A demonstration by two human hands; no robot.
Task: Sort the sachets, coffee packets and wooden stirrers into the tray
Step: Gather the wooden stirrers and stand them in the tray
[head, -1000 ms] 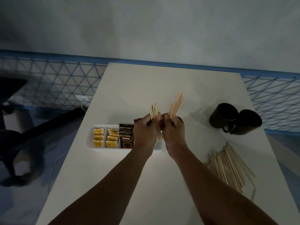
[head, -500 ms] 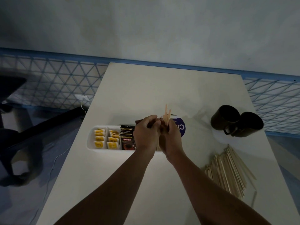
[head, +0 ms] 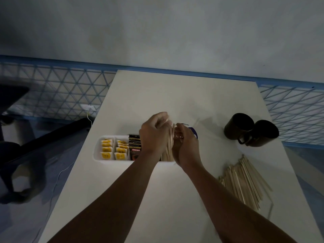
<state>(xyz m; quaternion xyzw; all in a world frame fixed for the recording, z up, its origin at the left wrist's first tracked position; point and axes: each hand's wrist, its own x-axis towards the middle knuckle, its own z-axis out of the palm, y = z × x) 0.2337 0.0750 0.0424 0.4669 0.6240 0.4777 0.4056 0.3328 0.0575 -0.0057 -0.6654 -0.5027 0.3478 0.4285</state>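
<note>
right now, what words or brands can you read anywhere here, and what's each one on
"KOPIKO": red band on the front coffee packet in the tray.
"SUP": line just beneath it, the rest cut off.
Yellow sachets: print too small to read.
Blue round thing: no lettering in view.

The left hand [head: 154,135] and right hand [head: 185,146] cover the end of the tray [head: 98,146] toward the right edge of the counter [head: 157,95]; the wooden stirrers [head: 169,146] there show only as a strip between them. The left fingertips [head: 164,116] are blurred, and whether either hand grips the stirrers cannot be told.
</note>
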